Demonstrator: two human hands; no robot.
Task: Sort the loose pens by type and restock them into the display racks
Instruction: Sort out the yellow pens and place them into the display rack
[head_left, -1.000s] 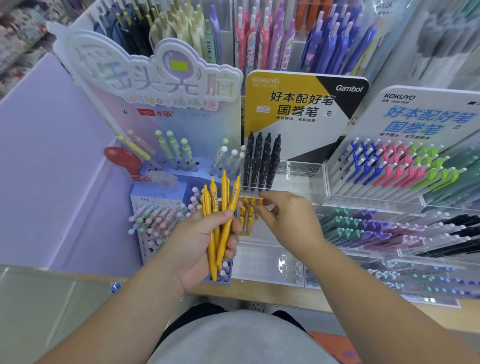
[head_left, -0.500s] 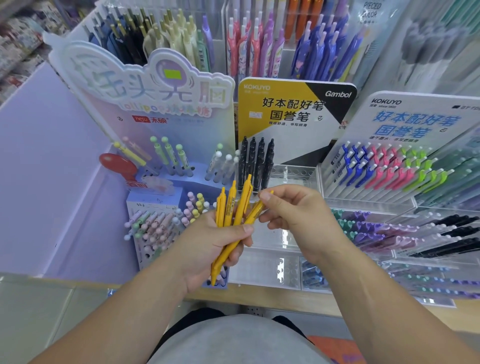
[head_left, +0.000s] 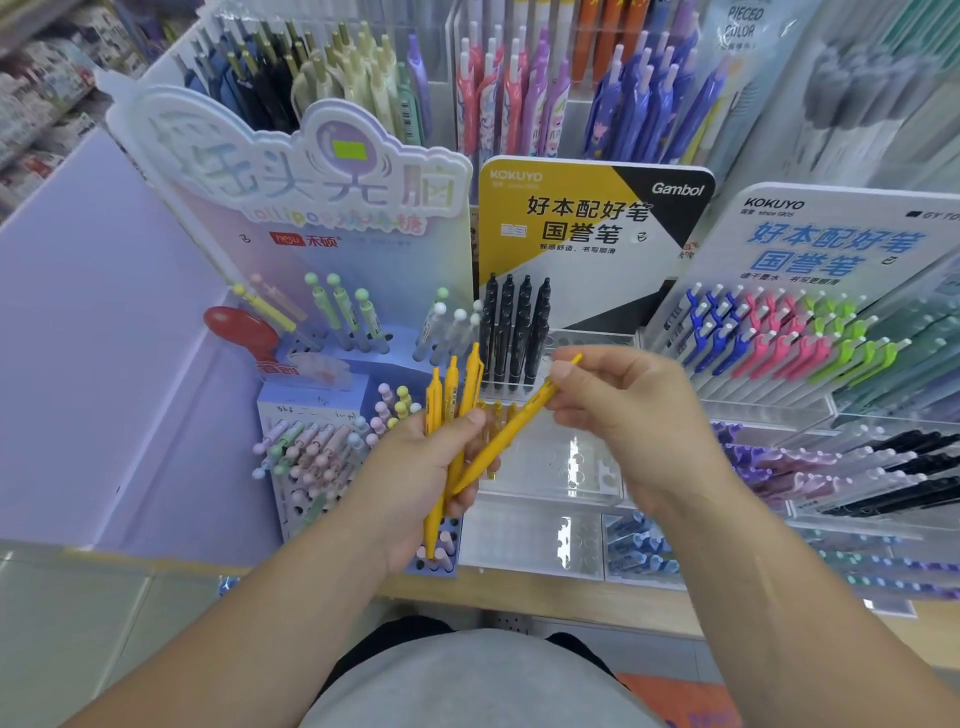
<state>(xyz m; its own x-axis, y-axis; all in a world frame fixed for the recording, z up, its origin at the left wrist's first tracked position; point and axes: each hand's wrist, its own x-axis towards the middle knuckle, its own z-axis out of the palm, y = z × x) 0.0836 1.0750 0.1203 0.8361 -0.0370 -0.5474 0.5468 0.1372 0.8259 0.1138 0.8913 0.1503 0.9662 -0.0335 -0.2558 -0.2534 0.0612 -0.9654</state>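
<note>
My left hand (head_left: 415, 478) grips a bunch of yellow pens (head_left: 451, 400), their tops fanned upward. A single yellow pen (head_left: 511, 431) lies slanted between both hands: my right hand (head_left: 623, 410) pinches its upper end, while its lower end is still among the fingers of my left hand. Behind the hands stands a clear acrylic rack (head_left: 587, 467) under the yellow and black Kokuyo Gambol sign (head_left: 587, 218). Its top row holds several black pens (head_left: 514, 327), and a few yellow pens (head_left: 496, 413) show in the row below.
A pastel lollipop-pen display (head_left: 322, 441) stands at the left with a red ball-topped pen (head_left: 239, 327). Racks of blue, pink, green, purple and black pens (head_left: 779, 338) fill the right. Tall pen bins (head_left: 519, 88) rise behind. A wooden shelf edge (head_left: 571, 597) runs below.
My right hand came off the rack's yellow row, met the bunch and is drawing one yellow pen out to the right. The bunch in my left hand rose slightly.
</note>
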